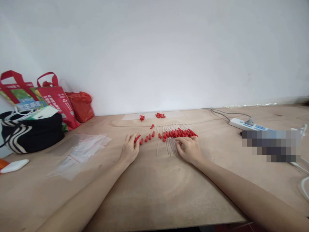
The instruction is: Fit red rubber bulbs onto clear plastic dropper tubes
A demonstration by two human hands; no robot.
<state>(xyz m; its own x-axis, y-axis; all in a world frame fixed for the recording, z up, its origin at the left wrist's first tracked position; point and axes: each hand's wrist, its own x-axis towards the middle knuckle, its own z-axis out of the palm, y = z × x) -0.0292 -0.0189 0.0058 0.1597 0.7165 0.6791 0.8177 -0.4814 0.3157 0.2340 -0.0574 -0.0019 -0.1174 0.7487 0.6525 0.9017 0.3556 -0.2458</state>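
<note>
My left hand [130, 149] is closed at the fingertips around a red rubber bulb [137, 138]. To its right, several loose red bulbs [146, 139] lie in a slanting line on the wooden table. My right hand [189, 149] rests with curled fingers against a row of droppers [180, 132], thin clear tubes with red bulbs on them. Part of that row is hidden under the hand. Several tubes [171, 149] point toward me beside my right thumb. One separate dropper [158, 143] lies between the hands, its bulb among the nearest ones.
Small groups of red bulbs [160, 115] lie on clear plastic near the wall. Flat clear bags [82, 151] are left of my left arm. A black bag [36, 133] and red carrier bags [60, 104] stand far left. A power strip [251, 124] with cables lies right.
</note>
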